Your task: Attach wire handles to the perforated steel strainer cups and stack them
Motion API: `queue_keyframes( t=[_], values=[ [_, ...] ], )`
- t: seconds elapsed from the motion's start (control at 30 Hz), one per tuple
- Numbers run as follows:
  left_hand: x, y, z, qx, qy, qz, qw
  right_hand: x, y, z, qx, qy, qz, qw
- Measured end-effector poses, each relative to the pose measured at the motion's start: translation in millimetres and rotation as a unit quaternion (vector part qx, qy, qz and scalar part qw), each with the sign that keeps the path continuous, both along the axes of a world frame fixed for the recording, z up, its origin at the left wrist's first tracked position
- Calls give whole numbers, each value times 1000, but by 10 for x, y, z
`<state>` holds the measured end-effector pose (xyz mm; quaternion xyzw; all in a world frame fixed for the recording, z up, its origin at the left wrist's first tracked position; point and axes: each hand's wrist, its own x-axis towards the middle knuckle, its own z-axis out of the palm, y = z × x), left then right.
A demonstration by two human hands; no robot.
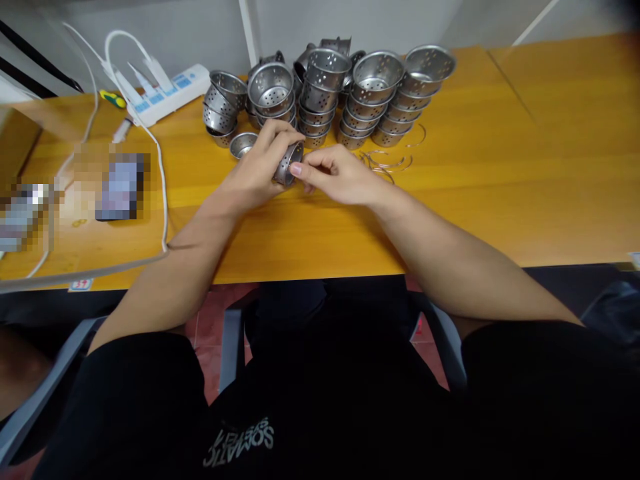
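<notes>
Forearms converge over table [500, 200]; left hand [260, 170] grips perforated metal cup [289, 162] (tilted sideways), right hand [337, 175] pinches its rim.

Cup stacks [345, 93] behind hands; power strip [167, 93] left.

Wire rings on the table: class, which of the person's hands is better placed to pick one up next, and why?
Right, probably. The right hand lies beside the wire rings and only touches the cup with its fingertips, while the left hand is wrapped around that cup, farther from them.
</notes>
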<state>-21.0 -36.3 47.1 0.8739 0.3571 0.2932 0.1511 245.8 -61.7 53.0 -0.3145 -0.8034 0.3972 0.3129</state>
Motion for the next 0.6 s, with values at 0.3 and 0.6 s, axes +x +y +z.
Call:
queue_keyframes(
  t=[0.3, 0.6],
  values=[
    [-37, 52, 1, 13, 4, -2, 1000, 29, 17, -5, 10, -3, 9, 1000],
    [-379, 22, 282, 93, -46, 88, 991, 102, -60, 79, 24, 83, 33, 996]
  ],
)
